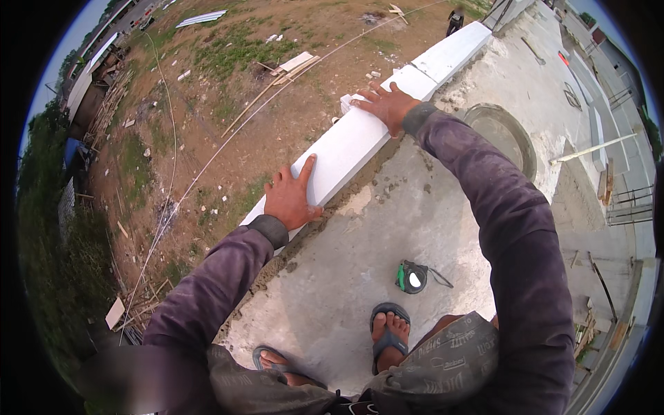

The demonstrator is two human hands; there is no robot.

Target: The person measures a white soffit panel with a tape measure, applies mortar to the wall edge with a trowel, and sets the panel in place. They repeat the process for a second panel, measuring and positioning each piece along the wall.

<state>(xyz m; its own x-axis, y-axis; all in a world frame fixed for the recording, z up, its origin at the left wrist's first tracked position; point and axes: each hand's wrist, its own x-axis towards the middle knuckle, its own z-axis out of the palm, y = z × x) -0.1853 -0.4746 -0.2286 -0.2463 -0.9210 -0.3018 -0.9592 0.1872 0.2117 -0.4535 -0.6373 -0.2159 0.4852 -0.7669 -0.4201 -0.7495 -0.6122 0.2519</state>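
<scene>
A long white lightweight block (pixel 349 149) lies on a line of wet grey mortar along the slab's edge. My left hand (pixel 289 199) spans its nearer end, thumb at the near side and fingers spread toward the far side. Farther along, my right hand (pixel 389 107) straddles the same row, with its fingers over the far edge and thumb at the near side. The fingertips on the far face are partly hidden. Another white block (pixel 453 52) continues the row beyond a dark joint.
A green and black tape measure (pixel 413 277) lies on the concrete slab (pixel 360 256) near my sandalled feet. A round mortar tub (pixel 508 131) stands beyond my right forearm. Past the blocks, the ground (pixel 207 117) lies lower, with planks (pixel 294 66) on it. A person (pixel 454 22) is in the distance.
</scene>
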